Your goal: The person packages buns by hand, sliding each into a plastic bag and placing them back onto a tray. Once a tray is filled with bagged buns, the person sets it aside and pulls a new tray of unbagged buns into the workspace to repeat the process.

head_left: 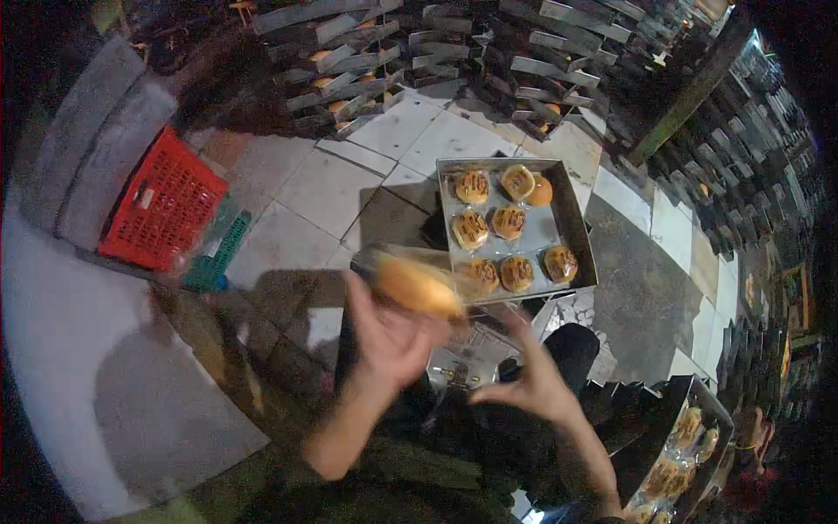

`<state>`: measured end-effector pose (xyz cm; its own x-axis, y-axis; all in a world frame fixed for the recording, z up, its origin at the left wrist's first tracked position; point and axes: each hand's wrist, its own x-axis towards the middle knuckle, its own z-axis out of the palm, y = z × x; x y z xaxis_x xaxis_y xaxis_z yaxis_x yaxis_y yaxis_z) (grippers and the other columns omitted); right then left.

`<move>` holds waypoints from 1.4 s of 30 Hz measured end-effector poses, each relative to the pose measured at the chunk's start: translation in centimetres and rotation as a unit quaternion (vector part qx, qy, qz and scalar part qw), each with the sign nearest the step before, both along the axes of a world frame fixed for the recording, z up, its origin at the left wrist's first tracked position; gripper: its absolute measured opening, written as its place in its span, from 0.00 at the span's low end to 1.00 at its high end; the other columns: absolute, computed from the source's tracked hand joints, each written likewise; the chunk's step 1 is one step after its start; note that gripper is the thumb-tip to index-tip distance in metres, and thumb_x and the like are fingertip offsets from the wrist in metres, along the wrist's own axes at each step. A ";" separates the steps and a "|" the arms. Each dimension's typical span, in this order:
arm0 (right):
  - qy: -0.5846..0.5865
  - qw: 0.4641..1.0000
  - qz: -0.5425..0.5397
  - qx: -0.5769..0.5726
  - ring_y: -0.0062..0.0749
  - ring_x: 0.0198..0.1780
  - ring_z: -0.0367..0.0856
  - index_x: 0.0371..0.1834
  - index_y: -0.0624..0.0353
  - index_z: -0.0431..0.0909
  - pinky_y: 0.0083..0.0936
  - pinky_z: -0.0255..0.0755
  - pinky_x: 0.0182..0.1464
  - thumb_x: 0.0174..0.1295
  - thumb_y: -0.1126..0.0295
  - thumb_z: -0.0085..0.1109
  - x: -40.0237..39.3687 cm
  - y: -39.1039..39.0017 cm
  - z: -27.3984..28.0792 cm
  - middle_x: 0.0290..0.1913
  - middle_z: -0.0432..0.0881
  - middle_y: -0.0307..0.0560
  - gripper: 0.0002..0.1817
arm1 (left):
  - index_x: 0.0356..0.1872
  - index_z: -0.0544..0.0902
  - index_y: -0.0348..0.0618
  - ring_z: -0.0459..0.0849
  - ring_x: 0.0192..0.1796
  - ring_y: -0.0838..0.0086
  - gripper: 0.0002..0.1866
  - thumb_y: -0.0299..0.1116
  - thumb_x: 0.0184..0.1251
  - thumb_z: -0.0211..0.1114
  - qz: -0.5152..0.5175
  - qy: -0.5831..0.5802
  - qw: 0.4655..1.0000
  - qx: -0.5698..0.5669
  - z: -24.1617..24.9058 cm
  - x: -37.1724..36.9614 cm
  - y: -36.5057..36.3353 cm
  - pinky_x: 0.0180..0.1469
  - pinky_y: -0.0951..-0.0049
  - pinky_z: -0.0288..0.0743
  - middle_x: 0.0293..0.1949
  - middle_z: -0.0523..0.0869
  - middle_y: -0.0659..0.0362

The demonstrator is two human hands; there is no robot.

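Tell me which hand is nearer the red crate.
Left. The left hand, holding a blurred bun, is toward the side of the red crate; the right hand is farther off, below the metal tray.

A red crate sits on the tiled floor, with stacked metal trays behind.

No readable text, label or number shows; the red crate's small tag is too blurred.

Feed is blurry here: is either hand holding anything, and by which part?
The left hand holds a bun in a clear wrapper, fingers under its near edge. The right hand looks empty and open.
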<state>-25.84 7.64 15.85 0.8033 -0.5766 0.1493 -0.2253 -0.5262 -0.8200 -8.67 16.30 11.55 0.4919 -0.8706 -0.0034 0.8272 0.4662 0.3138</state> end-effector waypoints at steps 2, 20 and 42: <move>-0.213 0.958 -0.072 0.177 0.39 0.56 0.67 0.61 0.58 0.55 0.33 0.63 0.58 0.40 0.60 0.71 1.1 -0.7 -1.1 0.58 0.64 0.52 0.45 | 0.60 0.62 0.47 0.64 0.61 0.60 0.37 0.64 0.58 0.44 -0.275 0.187 0.934 0.133 2.4 -2.5 0.8 0.60 0.52 0.56 0.55 0.71 0.54; -0.084 0.989 -0.106 -0.061 0.36 0.28 0.71 0.29 0.67 0.71 0.25 0.65 0.34 0.59 0.76 0.46 8.3 2.7 -4.9 0.27 0.72 0.50 0.06 | 0.35 0.77 0.34 0.77 0.35 0.67 0.06 0.26 0.61 0.56 0.188 -0.664 0.630 0.357 0.2 4.4 4.8 0.40 0.73 0.69 0.33 0.77 0.53; -0.055 0.982 -0.062 -0.172 0.42 0.35 0.72 0.35 0.57 0.73 0.28 0.67 0.37 0.44 0.69 0.66 5.3 5.7 -4.8 0.43 0.71 0.54 0.15 | 0.36 0.76 0.39 0.73 0.41 0.77 0.09 0.34 0.59 0.59 0.121 -0.172 0.815 0.540 -3.7 0.5 6.3 0.45 0.71 0.66 0.35 0.77 0.61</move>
<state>-20.56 13.38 11.04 0.6986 -0.5687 0.4342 -0.2242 -0.7503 -0.6219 -8.15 22.63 7.89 0.7820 -0.3289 -0.5294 0.5286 -0.0998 0.8430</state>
